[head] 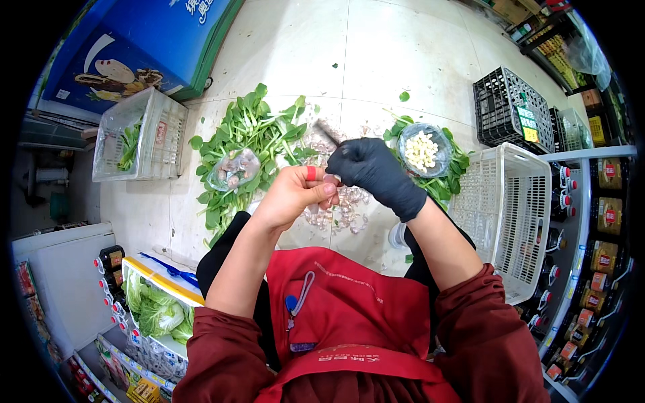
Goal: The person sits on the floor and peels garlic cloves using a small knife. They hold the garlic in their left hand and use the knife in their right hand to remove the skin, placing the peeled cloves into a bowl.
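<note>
My left hand [297, 194] is bare, with red tape around one finger. It pinches a small pale piece, apparently a garlic clove [338, 183], partly hidden by the fingertips. My right hand [375, 174], in a black glove, meets the left at the fingertips and grips a thin dark tool, likely a small knife [327, 132], blurred and pointing up and away. Beneath both hands, garlic skins [347, 211] litter the floor. Peeled garlic cloves [421, 151] fill a plastic-lined bowl [443, 161] to the right. On the left, a clear plastic bag [234, 169] of unpeeled garlic rests on leafy greens [252, 118].
White plastic crates stand at the left [169, 136] and right [524, 226], with a black crate [509, 108] beyond. A blue chest freezer [151, 45] is at the upper left. Near my left knee sits a box [176, 279] of napa cabbage [161, 310]. Shelves of bottles [609, 216] line the right.
</note>
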The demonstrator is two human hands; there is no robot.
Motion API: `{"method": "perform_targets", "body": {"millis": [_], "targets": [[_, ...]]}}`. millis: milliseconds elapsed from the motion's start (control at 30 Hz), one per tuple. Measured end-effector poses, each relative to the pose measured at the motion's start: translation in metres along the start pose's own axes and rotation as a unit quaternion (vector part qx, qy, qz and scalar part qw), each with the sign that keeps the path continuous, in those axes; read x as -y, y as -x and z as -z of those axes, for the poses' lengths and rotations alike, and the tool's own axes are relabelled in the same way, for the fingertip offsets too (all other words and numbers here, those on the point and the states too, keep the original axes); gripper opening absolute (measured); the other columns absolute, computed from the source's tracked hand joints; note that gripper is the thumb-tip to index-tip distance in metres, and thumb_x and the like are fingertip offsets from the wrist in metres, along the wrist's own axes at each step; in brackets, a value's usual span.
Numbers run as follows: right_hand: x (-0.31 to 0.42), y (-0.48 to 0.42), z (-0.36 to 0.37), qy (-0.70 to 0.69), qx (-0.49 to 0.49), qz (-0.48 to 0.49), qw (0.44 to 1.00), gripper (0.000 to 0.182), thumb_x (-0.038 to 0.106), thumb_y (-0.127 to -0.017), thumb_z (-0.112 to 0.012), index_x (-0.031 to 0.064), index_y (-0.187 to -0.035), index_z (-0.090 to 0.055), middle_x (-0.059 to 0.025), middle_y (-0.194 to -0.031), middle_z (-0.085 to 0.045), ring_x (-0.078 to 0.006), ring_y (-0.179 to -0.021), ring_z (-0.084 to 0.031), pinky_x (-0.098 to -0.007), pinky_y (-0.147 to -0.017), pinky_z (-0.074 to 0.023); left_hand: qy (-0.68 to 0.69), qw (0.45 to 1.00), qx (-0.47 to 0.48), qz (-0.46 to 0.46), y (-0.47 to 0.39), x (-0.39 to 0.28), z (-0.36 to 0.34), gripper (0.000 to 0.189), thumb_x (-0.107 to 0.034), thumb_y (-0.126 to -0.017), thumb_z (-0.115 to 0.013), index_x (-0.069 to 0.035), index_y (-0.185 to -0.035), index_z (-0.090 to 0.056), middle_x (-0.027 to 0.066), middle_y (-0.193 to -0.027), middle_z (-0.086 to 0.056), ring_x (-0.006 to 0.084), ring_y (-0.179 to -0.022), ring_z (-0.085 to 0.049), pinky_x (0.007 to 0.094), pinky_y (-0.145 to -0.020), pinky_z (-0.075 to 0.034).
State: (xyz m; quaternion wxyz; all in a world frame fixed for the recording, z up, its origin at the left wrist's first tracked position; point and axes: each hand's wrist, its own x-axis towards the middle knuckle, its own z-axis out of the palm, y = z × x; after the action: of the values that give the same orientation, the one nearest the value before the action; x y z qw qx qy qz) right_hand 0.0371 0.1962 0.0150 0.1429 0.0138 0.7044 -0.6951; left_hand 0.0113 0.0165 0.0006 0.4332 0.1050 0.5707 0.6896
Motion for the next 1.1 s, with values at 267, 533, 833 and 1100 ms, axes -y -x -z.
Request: {"method": "perform_targets", "body": {"millis": [267,533,833,1100], "targets": [[0.006,-0.004,0.008,-0.067,-0.066,-0.021,0.995,0.02,0.019,-0.078,-0.059,0.0005,-0.083,-0.063,-0.0004,-0.066,-0.058,-0.0056,-0.058,-0.048,-0.0199,-0.054,-0.0386,0.061,0.995,-0.033,-0.069,-0.004,0.004,-0.002,0.018,-0.014,-0.082,-0.059,-0.001,-0.094,-0.058,0.0047,-0.075,-0.06,0.0085,-0.064,-0.053,0.021,-0.055,-0.042],[0.002,0.0,0.014,0.002,-0.073,0.001,0.997,0.018,0.017,-0.076,-0.063,0.001,-0.083,-0.064,0.0014,-0.067,-0.058,-0.0051,-0.062,-0.048,-0.0216,-0.058,-0.0407,-0.045,0.98,-0.162,-0.105,-0.005,0.002,-0.008,0.025,-0.008,-0.08,-0.061,0.0,-0.102,-0.057,0.0021,-0.082,-0.06,0.0075,-0.067,-0.053,0.0206,-0.057,-0.043],[0.006,0.002,0.011,0.048,-0.023,-0.049,0.997,0.023,0.023,-0.078,-0.062,0.0003,-0.082,-0.063,-0.0008,-0.062,-0.058,-0.0068,-0.058,-0.049,-0.0242,-0.057,-0.0421,-0.106,0.967,-0.193,-0.13,-0.006,0.005,-0.011,0.025,-0.009,-0.082,-0.059,0.002,-0.104,-0.056,0.004,-0.08,-0.059,0.0077,-0.067,-0.054,0.0208,-0.057,-0.044],[0.017,0.01,0.015,-0.062,0.113,-0.103,0.986,0.025,0.032,-0.085,-0.05,0.0092,-0.078,-0.059,0.0016,-0.053,-0.047,-0.0045,-0.043,-0.035,-0.0184,-0.039,-0.0257,0.049,0.991,-0.097,-0.08,-0.005,0.004,-0.003,0.021,-0.012,-0.086,-0.051,0.001,-0.103,-0.055,0.0032,-0.071,-0.055,0.0093,-0.06,-0.051,0.0214,-0.053,-0.043]]}}
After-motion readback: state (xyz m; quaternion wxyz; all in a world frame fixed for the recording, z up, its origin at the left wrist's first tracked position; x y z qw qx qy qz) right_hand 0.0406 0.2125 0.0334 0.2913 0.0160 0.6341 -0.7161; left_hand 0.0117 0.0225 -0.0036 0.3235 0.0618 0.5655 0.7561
